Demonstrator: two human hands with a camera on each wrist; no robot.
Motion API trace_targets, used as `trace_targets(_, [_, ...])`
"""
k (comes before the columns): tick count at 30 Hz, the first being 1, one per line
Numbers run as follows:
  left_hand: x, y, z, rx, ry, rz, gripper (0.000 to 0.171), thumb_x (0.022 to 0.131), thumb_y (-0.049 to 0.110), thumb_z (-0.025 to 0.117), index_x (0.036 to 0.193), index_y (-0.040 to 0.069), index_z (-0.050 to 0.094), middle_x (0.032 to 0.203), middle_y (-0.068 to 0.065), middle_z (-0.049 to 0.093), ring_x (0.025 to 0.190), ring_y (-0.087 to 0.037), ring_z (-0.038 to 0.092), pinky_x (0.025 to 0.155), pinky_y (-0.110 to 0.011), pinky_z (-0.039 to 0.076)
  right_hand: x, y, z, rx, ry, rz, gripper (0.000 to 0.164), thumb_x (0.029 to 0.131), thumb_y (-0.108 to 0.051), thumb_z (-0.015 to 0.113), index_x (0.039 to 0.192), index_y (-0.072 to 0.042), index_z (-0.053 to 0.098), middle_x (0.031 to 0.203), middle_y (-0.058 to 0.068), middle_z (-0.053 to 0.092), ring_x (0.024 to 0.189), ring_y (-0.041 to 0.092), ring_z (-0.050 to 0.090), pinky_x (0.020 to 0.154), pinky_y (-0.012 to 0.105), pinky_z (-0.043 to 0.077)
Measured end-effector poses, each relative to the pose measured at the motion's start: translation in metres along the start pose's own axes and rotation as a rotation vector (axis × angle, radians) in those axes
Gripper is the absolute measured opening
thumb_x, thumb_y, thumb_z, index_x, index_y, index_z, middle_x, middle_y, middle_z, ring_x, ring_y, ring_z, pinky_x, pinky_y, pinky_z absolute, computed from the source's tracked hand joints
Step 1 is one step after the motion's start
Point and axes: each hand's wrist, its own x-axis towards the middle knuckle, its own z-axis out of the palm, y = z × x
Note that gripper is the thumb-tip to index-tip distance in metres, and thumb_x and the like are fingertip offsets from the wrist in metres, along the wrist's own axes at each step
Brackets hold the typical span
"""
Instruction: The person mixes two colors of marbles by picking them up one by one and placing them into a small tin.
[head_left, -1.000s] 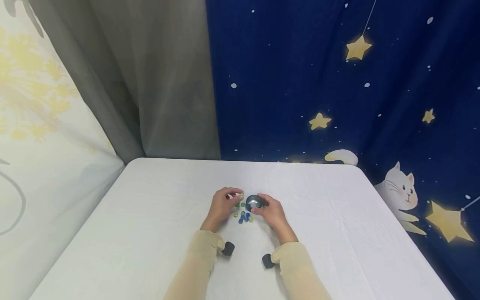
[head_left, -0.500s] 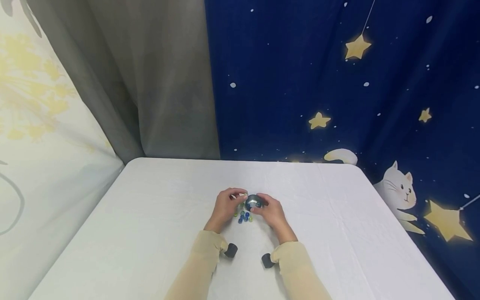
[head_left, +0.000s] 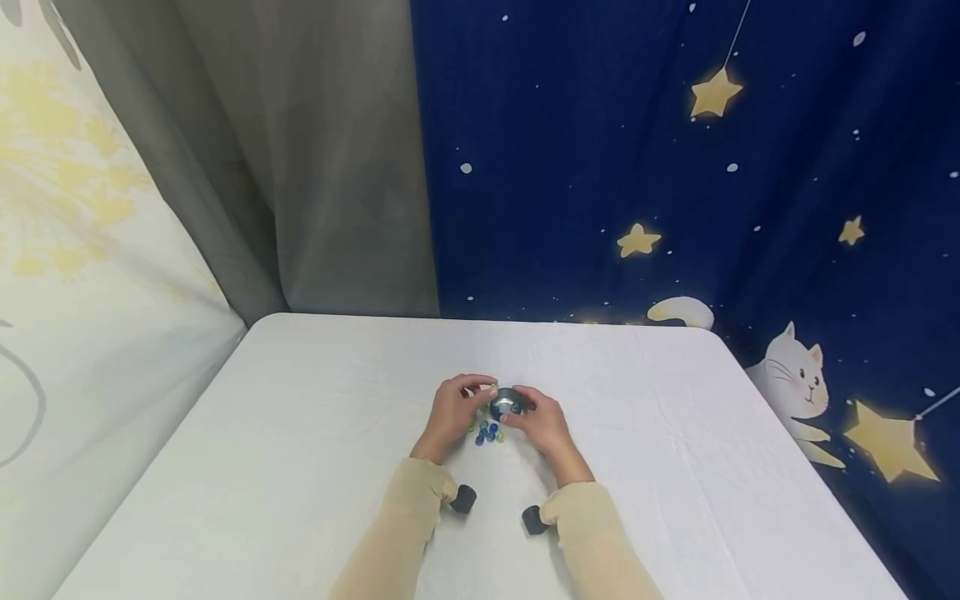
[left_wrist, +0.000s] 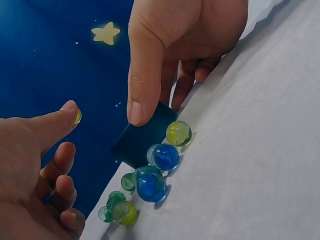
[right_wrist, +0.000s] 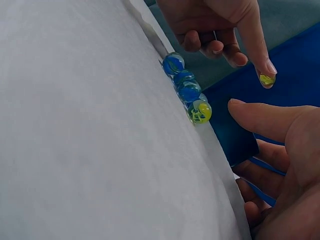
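Observation:
My left hand (head_left: 453,410) pinches a yellow marble (left_wrist: 78,117) between thumb and fingertip, just above and left of the rim of a small dark teal cup (head_left: 507,402). My right hand (head_left: 546,423) grips that cup by its side, thumb in front and fingers behind. The cup's inside looks shiny, with dark blue spots low in it. Several blue marbles (left_wrist: 151,184) lie on the table in front of the cup. A yellow-green marble (right_wrist: 200,112) sits beside them, and green marbles (left_wrist: 116,199) lie under my left hand, partly hidden by it in the head view.
The white-covered table (head_left: 330,392) extends around both hands. A grey curtain (head_left: 352,167) and a dark blue star-print curtain (head_left: 555,167) hang behind its far edge. Black wrist devices (head_left: 463,499) sit at the sleeve cuffs.
My left hand has moved right with the marble, from beside the cup to its rim, and covers more of the green marbles. My right hand and the cup stay nearly still.

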Motion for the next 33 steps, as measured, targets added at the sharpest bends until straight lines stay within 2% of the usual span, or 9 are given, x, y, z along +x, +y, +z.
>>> trace_targets(6, [0.003, -0.004, 0.0, -0.012, -0.009, -0.008, 0.02, 0.086, 0.025, 0.075, 0.105, 0.019, 0.075, 0.081, 0.007, 0.059, 0.079, -0.015, 0.052, 0.074, -0.032, 0.044, 0.002, -0.002, 0.002, -0.016, 0.004, -0.004, 0.056, 0.08, -0.019, 0.08, 0.131, -0.01, 0.06, 0.131, 0.011, 0.06, 0.124, 0.033, 0.051, 0.102, 0.052, 0.037])
trace_targets(15, [0.008, -0.009, -0.001, -0.014, -0.037, 0.015, 0.022, 0.086, 0.025, 0.074, 0.107, 0.018, 0.074, 0.082, 0.006, 0.06, 0.08, -0.014, 0.053, 0.076, -0.032, 0.045, 0.006, -0.002, 0.004, -0.022, 0.008, -0.005, 0.056, 0.08, -0.019, 0.08, 0.131, -0.01, 0.059, 0.132, 0.011, 0.059, 0.124, 0.033, 0.052, 0.102, 0.051, 0.037])
trace_targets(19, [0.006, -0.009, -0.002, -0.005, -0.029, 0.022, 0.023, 0.086, 0.024, 0.075, 0.107, 0.017, 0.074, 0.082, 0.005, 0.061, 0.08, -0.014, 0.054, 0.076, -0.032, 0.046, 0.004, -0.003, 0.003, -0.021, 0.008, -0.013, 0.056, 0.079, -0.018, 0.08, 0.131, -0.009, 0.06, 0.131, 0.012, 0.06, 0.123, 0.033, 0.052, 0.102, 0.051, 0.038])
trace_targets(33, [0.007, -0.013, -0.013, -0.003, -0.009, -0.016, 0.02, 0.085, 0.021, 0.075, 0.105, 0.017, 0.075, 0.081, 0.005, 0.061, 0.077, -0.014, 0.052, 0.071, -0.031, 0.044, 0.004, -0.003, 0.005, -0.035, 0.024, -0.012, 0.057, 0.078, -0.017, 0.081, 0.13, -0.009, 0.06, 0.128, 0.012, 0.062, 0.123, 0.033, 0.053, 0.101, 0.05, 0.039])
